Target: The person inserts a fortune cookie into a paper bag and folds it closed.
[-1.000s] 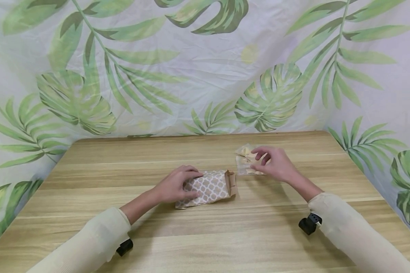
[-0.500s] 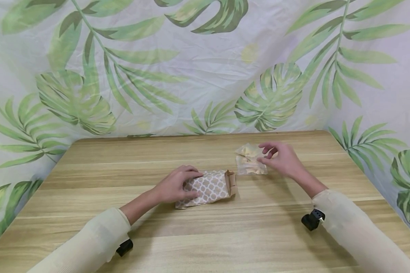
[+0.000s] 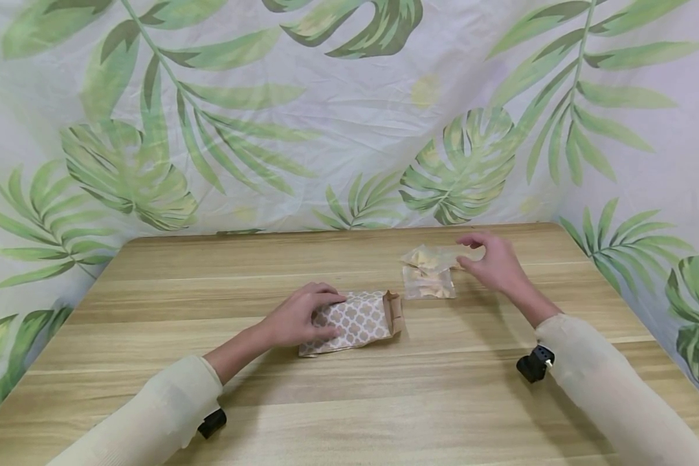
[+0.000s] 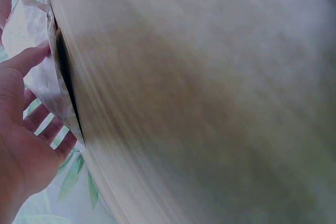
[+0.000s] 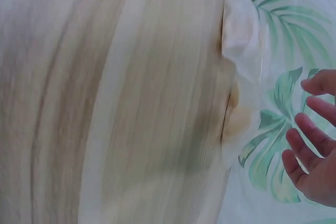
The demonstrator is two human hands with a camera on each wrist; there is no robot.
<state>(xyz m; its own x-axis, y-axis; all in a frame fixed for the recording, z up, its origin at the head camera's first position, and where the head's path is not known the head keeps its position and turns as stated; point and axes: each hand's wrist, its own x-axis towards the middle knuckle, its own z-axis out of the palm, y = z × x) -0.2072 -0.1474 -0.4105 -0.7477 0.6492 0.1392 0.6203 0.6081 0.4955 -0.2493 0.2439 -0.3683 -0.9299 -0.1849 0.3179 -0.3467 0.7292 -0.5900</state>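
Both wrist views are blurred and close; the contents of the two clear packets [image 3: 428, 272] cannot be identified beyond pale yellowish pieces. The forearms are cut off at the lower frame edge. The surface [image 3: 349, 401] is light wood grain, backed on all sides by a leaf-print cloth [image 3: 349, 110]. The left hand [image 3: 299, 317] lies flat on the near end of a patterned paper bag [image 3: 361, 320], fingers relaxed, pressing it down; the bag's open mouth faces right. The right hand [image 3: 495, 262] hovers just beside the packets, fingers loosely curled, gripping nothing.
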